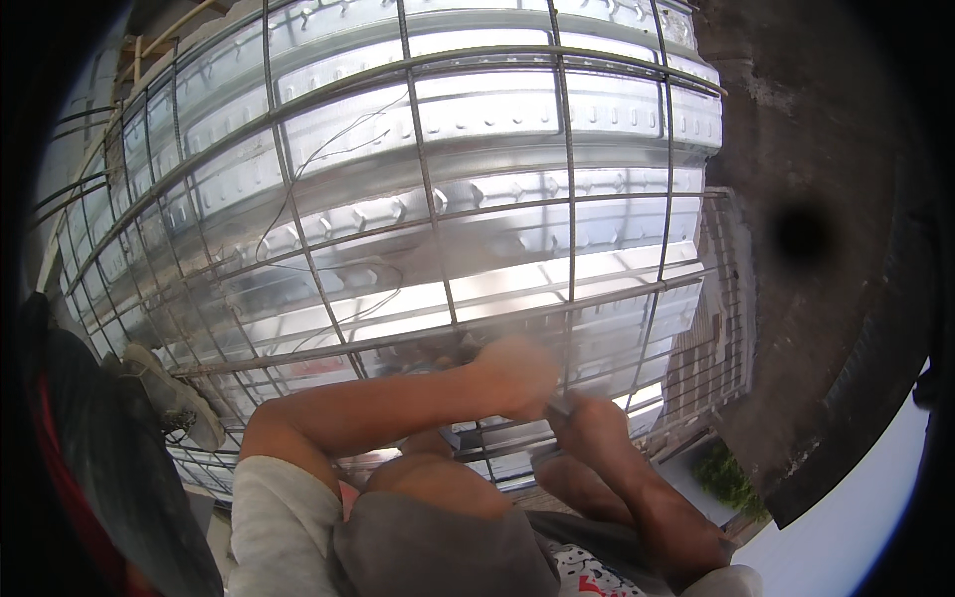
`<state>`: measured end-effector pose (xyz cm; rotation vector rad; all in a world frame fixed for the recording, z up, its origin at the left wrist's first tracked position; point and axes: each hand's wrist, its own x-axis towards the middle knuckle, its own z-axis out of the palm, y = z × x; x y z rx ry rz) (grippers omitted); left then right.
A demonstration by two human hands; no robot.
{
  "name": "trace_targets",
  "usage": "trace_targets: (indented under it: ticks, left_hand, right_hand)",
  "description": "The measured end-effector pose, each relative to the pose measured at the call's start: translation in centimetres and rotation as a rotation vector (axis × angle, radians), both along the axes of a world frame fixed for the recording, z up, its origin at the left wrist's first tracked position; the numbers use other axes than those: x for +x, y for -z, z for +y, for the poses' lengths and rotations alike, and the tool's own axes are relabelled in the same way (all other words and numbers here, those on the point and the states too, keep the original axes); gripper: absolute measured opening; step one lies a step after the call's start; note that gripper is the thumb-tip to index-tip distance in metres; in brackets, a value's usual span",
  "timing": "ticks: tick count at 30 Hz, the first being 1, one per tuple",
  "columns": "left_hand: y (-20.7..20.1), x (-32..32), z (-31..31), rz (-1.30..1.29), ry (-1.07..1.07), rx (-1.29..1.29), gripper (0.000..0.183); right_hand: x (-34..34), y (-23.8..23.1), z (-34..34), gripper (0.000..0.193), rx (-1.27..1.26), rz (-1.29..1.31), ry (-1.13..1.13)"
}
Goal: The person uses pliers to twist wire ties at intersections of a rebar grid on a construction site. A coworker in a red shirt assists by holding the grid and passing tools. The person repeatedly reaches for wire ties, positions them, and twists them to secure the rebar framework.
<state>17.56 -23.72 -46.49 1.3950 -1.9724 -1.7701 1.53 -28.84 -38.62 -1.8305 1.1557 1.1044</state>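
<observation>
My left hand is blurred, stretched across a steel rebar mesh beside a crossing of its bars. Its fingers are hidden or smeared, so what they hold does not show. Close by on the right, my right hand is closed around a dark grey metal tool, of which only a short piece is visible; its kind cannot be made out. Beneath the mesh lie shiny corrugated metal deck sheets. A thin loose tie wire curls over the mesh left of centre.
At the left edge stands another person in dark trousers, one shoe on the mesh. More mesh continues past the sheets' right edge. Dark ground lies lower on the right, with a green plant near the bottom.
</observation>
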Motion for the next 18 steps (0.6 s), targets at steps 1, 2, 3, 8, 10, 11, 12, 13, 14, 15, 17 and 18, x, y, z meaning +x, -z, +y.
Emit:
trace_targets:
  ticks: [1, 2, 3, 8, 10, 11, 12, 13, 14, 15, 17, 18]
  left_hand:
    - [-0.1, 0.1, 0.9, 0.007, -0.126, -0.129, 0.017]
    - [0.0, 0.0, 1.9, 0.013, -0.223, -0.224, 0.016]
    - [0.1, -0.1, 2.8, -0.003, -0.337, -0.364, 0.018]
    - [0.8, -1.1, 5.7, -0.072, -0.455, -0.544, 0.024]
    - [1.2, -1.1, 5.2, -0.034, -0.374, -0.504, 0.025]
    - [1.4, -0.8, 4.6, -0.012, -0.329, -0.487, 0.025]
    - [1.4, -0.7, 3.9, -0.02, -0.263, -0.378, 0.025]
    - [1.3, -0.7, 3.0, -0.025, -0.197, -0.272, 0.025]
    - [1.2, -0.5, 2.3, -0.025, -0.122, -0.155, 0.025]
    - [1.0, -0.2, 1.7, -0.031, -0.064, -0.146, 0.023]
    - [0.6, 0.3, 0.7, -0.03, 0.069, -0.1, 0.019]
    - [0.4, 0.6, 0.4, -0.027, 0.111, -0.085, 0.018]
  right_hand:
    - [0.1, 0.1, -0.2, 0.026, 0.065, 0.006, 0.061]
    - [0.1, 0.1, -0.3, 0.028, 0.167, 0.047, 0.112]
    - [0.2, 0.3, -0.8, 0.03, 0.328, 0.125, 0.246]
    - [-0.1, 1.3, -3.0, 0.039, 0.87, 0.332, 0.691]
    - [-0.3, 0.9, -2.5, 0.039, 0.636, 0.172, 0.538]
    - [-0.2, 0.7, -2.0, 0.039, 0.492, 0.136, 0.427]
    - [-0.3, 0.1, -1.5, 0.039, 0.304, 0.036, 0.272]
    - [-0.6, -0.8, -0.8, 0.039, 0.09, -0.029, 0.096]
    - [-0.6, -1.4, 0.0, 0.039, -0.161, -0.143, -0.106]
    - [-0.6, -1.7, 0.9, 0.039, -0.153, -0.101, -0.127]
    - [-0.5, -1.7, 3.0, 0.041, -0.21, -0.109, -0.244]
    - [-0.4, -1.4, 4.0, 0.031, -0.235, -0.099, -0.226]
